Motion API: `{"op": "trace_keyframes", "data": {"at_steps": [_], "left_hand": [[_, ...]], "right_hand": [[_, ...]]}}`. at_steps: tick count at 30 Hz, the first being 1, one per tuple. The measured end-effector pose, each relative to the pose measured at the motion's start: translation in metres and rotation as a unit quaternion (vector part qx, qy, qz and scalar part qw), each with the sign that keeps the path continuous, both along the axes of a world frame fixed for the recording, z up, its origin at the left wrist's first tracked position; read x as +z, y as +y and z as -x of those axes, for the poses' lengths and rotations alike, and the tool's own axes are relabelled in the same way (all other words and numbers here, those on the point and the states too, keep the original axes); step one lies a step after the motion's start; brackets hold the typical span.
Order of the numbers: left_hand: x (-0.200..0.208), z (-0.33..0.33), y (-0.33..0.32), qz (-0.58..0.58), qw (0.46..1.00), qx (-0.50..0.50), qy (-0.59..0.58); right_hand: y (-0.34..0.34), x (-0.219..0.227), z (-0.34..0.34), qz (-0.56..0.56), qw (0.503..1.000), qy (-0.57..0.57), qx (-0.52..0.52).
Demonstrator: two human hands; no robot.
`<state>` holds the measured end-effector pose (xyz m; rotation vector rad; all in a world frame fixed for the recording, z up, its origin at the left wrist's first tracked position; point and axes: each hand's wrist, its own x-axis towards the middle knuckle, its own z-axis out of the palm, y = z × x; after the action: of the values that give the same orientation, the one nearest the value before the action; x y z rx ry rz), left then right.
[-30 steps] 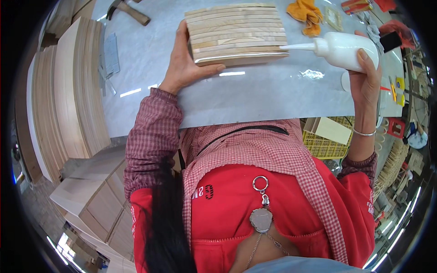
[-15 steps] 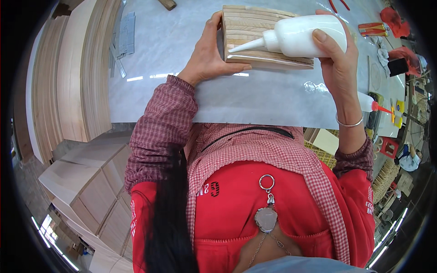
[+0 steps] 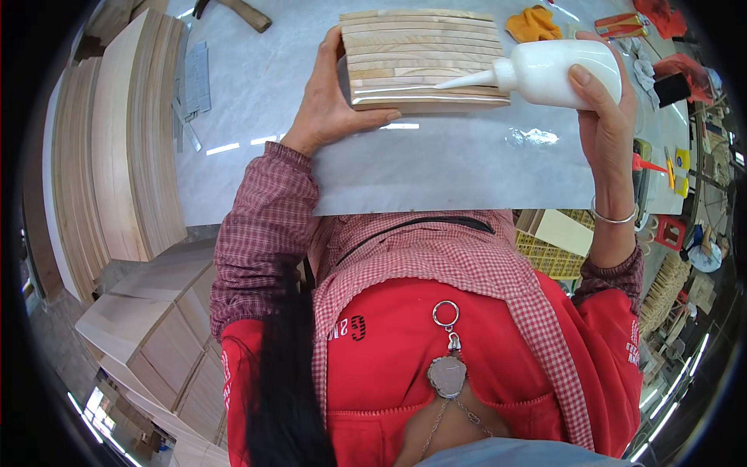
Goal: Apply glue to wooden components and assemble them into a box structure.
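A stack of thin wooden boards (image 3: pixel 424 50) lies on the grey table (image 3: pixel 436 171), its layered edges facing up. My left hand (image 3: pixel 331 109) grips the stack's left end, thumb along the near side and fingers round the far corner. In my right hand (image 3: pixel 603 97) is a white squeeze glue bottle (image 3: pixel 556 74), tilted almost level. Its long nozzle points left, with the tip over the boards near the front. One white glue line runs along the nearest board edge, and a shorter one on the edge behind it ends at the tip.
Tall stacks of boards (image 3: pixel 128 140) stand at the left. Metal strips (image 3: pixel 198 78) and a hammer (image 3: pixel 245 12) lie on the table's left part. An orange cloth (image 3: pixel 533 25) sits beyond the bottle; a red-tipped nozzle (image 3: pixel 647 164) is beside my right wrist.
The nozzle tip has moved right along the boards, leaving a second glue line. The first line remains on the front edge. In the picture, the stack and my left hand sit further left.
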<state>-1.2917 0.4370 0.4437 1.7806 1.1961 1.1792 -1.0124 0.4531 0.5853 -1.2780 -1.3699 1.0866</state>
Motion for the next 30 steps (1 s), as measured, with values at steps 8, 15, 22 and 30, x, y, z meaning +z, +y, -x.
{"op": "trace_keyframes", "data": {"at_steps": [8,15,22,30], "left_hand": [[0.002,-0.001,-0.003,0.051,0.999,-0.003,-0.013],[-0.001,0.000,-0.001,0.052,0.999,-0.003,-0.014],[0.000,-0.001,0.000,0.013,1.000,-0.005,-0.015],[0.002,0.001,-0.001,-0.001,1.000,0.004,-0.003]], "right_hand": [[-0.006,0.002,-0.057,-0.010,0.999,-0.042,-0.022],[-0.008,0.001,-0.067,0.001,0.997,0.036,-0.063],[0.000,-0.007,0.015,0.028,0.995,0.093,-0.002],[0.011,-0.012,0.063,0.025,0.998,0.050,0.035]]}}
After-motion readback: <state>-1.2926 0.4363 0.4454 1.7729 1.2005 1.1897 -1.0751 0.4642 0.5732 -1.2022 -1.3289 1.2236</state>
